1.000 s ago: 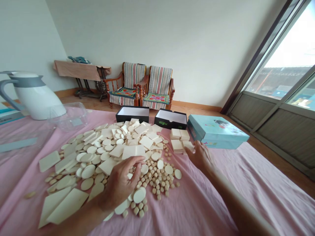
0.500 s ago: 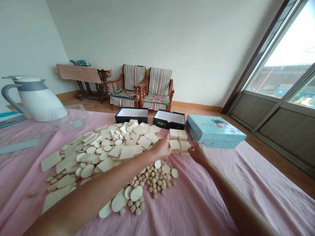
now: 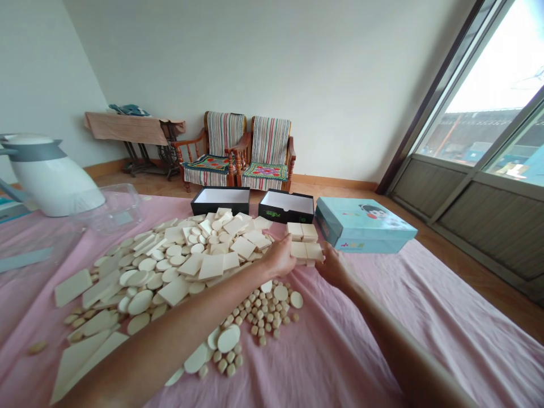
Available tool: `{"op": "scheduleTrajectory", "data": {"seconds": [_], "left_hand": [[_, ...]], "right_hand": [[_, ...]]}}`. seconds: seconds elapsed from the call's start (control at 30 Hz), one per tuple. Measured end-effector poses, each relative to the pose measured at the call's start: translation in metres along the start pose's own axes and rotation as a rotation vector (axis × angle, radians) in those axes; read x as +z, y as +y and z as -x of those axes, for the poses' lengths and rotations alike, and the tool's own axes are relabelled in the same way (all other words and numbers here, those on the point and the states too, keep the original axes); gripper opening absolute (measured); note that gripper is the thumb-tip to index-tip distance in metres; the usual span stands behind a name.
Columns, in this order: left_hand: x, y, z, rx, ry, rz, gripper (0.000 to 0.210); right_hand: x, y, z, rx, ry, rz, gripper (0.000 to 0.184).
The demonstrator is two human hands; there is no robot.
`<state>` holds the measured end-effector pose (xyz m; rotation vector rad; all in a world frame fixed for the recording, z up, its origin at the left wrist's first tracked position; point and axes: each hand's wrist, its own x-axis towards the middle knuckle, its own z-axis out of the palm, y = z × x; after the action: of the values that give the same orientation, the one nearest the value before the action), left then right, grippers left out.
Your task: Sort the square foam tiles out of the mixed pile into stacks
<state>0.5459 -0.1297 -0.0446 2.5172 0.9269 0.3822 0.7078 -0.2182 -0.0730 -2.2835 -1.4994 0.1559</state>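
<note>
Square pale wooden tiles [image 3: 306, 251] stand in small side-by-side stacks, pressed between my two hands. My left hand [image 3: 279, 258] closes on their left side, and my right hand [image 3: 334, 267] grips them from the right; some fingertips are hidden. Just behind sit more square tiles in stacks [image 3: 302, 230]. To the left of my left hand spreads a big heap of loose wooden squares and discs [image 3: 199, 249]. Small wooden cubes [image 3: 266, 306] with rounded edges lie below my left wrist, a few discs [image 3: 280, 293] among them.
Two open black boxes [image 3: 285, 216] with white insides stand behind the tiles. A light blue lidded box [image 3: 365, 226] is close to my right hand. On the left are a clear plastic container [image 3: 114, 209] and a white-grey jug [image 3: 55, 175]. A pink cloth [image 3: 340, 351] covers the surface.
My right hand has moved in against the front tile stacks, and their right part has shifted in line with the left. The whole view has swung slightly to the right.
</note>
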Motion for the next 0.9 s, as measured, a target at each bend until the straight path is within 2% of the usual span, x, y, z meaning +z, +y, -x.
{"op": "scheduleTrajectory", "data": {"seconds": [0.13, 0.23, 0.33, 0.6, 0.77, 0.9], "left_hand": [[0.004, -0.005, 0.004, 0.086, 0.056, -0.034, 0.062], [0.009, -0.007, 0.003, 0.174, 0.111, -0.071, 0.059], [0.014, -0.007, 0.000, 0.235, 0.154, -0.101, 0.054], [0.016, -0.008, -0.004, 0.254, 0.154, -0.097, 0.051], [0.015, -0.007, -0.002, 0.226, 0.129, -0.114, 0.053], [0.014, -0.004, -0.003, 0.210, 0.087, -0.144, 0.058]], "right_hand": [[0.003, 0.005, 0.001, -0.100, -0.003, -0.041, 0.067], [0.006, 0.007, 0.000, -0.142, 0.002, -0.049, 0.077], [0.008, 0.008, -0.001, -0.148, 0.029, -0.093, 0.070], [0.005, 0.006, -0.001, -0.123, 0.020, -0.063, 0.059], [0.004, 0.005, 0.001, -0.129, 0.037, 0.018, 0.069], [0.013, 0.009, -0.003, -0.149, 0.087, -0.080, 0.075]]}}
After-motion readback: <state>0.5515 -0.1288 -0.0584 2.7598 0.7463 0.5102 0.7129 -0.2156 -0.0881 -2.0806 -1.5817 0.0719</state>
